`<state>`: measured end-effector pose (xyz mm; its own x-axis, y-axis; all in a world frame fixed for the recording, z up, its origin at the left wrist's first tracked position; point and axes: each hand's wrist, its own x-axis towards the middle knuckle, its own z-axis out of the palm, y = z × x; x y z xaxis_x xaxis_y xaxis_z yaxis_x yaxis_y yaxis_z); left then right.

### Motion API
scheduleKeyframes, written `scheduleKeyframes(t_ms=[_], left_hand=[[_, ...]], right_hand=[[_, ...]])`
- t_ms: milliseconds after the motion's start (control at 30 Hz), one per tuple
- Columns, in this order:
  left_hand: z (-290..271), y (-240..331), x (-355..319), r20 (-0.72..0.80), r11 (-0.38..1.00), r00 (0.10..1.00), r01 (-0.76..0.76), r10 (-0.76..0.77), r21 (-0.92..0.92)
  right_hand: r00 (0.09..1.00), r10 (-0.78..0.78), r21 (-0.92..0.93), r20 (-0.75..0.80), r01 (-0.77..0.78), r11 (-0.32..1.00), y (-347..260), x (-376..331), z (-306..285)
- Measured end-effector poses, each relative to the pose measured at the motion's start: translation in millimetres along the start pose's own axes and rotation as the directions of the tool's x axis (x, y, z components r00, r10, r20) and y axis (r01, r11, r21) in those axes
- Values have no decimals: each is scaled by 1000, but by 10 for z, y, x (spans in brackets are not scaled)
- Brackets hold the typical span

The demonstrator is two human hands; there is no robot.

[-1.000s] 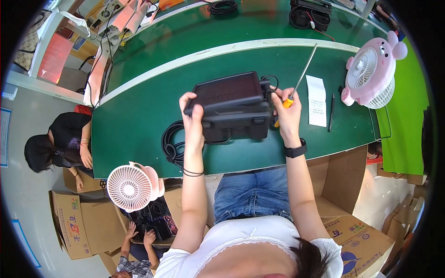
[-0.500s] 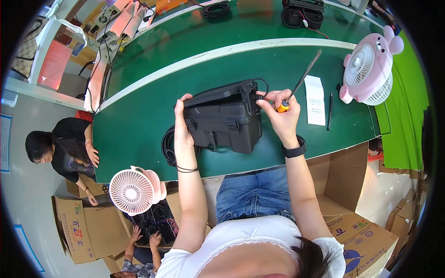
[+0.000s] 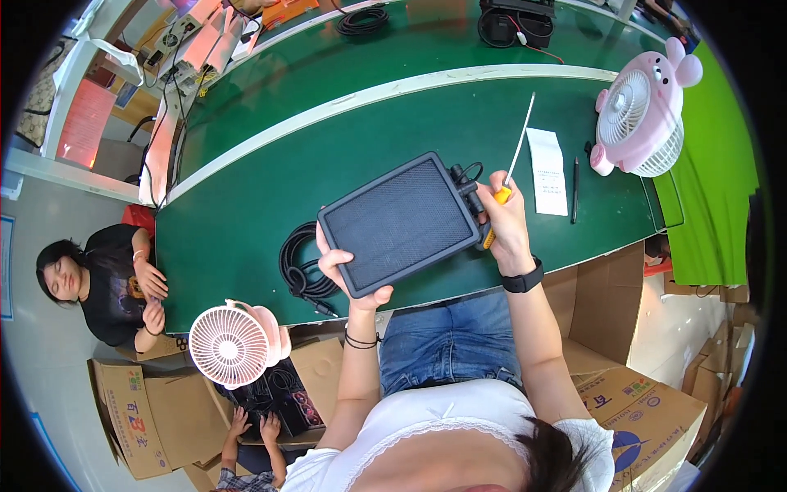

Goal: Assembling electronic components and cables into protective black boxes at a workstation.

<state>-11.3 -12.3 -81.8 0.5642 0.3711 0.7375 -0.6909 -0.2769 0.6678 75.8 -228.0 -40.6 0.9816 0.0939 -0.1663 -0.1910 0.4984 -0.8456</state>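
A black plastic case (image 3: 402, 221) is held up above the green table, tilted so that its broad, textured face with a raised rim shows. My left hand (image 3: 334, 262) is closed on its lower left corner, fingers on the edge and thumb at the bottom. At the case's right side, my right hand (image 3: 511, 225) is closed around a screwdriver (image 3: 502, 195) with a yellow and black handle, its thin shaft pointing up and away. Those fingers also touch the black cable fitting (image 3: 469, 189) on that side. A coiled black cable (image 3: 293, 266) lies left of the case.
Right of my hands lie a paper slip (image 3: 548, 172) and a pen (image 3: 575, 189), near a pink eared fan (image 3: 643, 119). A round pink fan (image 3: 234, 344) stands front left. One person (image 3: 106, 275) sits left; another's hands (image 3: 254, 426) work at an open carton.
The case has been turned in my hands so its broad face shows. My left hand shifted to its lower corner. The person at the left raised their head and brought their hands together.
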Motion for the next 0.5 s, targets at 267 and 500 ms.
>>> scheduleKeyframes(t_ms=[267, 500], left_hand=[[-240, 123, 363, -40, 743, 776, 586, -630, -323], [-316, 135, 571, -19, 493, 562, 708, -827, -505]], right_hand=[[966, -224, -221, 126, 248, 943, 24, 34, 169], [911, -316, -231, 263, 378, 896, 2, 40, 236]])
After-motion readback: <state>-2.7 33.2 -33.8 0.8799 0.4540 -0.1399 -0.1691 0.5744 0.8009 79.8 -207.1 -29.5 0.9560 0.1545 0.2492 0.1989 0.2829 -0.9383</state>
